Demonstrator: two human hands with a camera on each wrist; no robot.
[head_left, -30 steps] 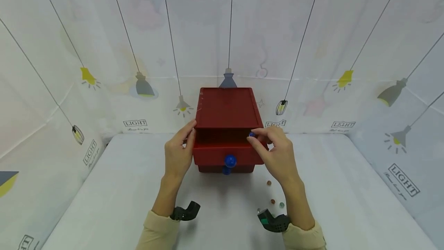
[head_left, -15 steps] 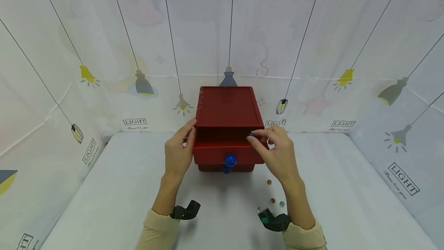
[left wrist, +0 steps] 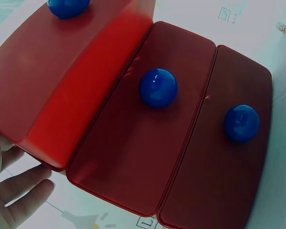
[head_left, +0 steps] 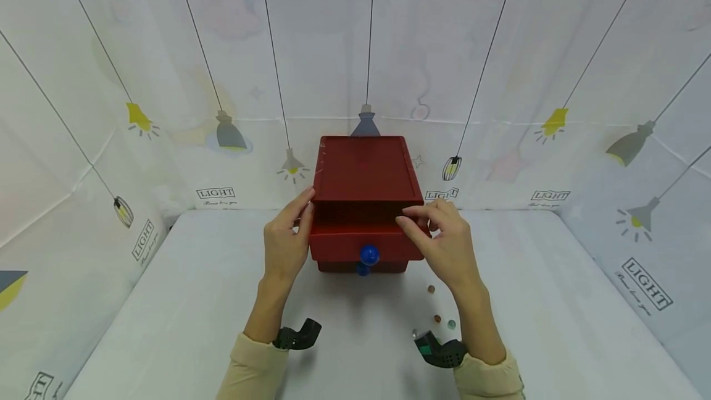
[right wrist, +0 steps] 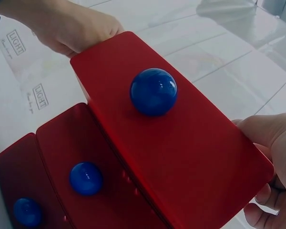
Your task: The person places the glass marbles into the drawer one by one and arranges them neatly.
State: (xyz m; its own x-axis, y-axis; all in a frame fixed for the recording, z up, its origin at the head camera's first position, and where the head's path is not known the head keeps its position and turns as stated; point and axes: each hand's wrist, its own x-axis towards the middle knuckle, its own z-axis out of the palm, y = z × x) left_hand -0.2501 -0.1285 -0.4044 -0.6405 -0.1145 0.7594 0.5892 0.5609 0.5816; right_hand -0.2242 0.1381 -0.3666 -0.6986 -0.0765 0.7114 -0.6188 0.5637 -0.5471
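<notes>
A dark red cabinet (head_left: 369, 168) stands on the table with its top drawer (head_left: 339, 249) pulled out. Round blue knobs (right wrist: 153, 92) sit on its three drawer fronts. My left hand (head_left: 282, 242) lies along the drawer's left side, its extended fingers (left wrist: 31, 188) touching or close to the red wall. At the opposite corner, my right hand (head_left: 446, 242) is over the drawer's right edge, thumb and index finger slightly apart with nothing visible between them. In the right wrist view its thumb (right wrist: 262, 130) is at the drawer front's edge. The drawer's inside is mostly in shadow.
Brown marbles (head_left: 431, 289) and a pale green marble (head_left: 452, 325) lie on the white table (head_left: 194, 326), near my right forearm. Behind the cabinet hangs a white cloth (head_left: 472, 48) printed with lamps. A black wrist camera (head_left: 441, 350) overhangs some small balls.
The small blue ball that my right thumb and index finger pinched is no longer visible, and those fingers have parted slightly. My left hand and the drawer have stayed in place.
</notes>
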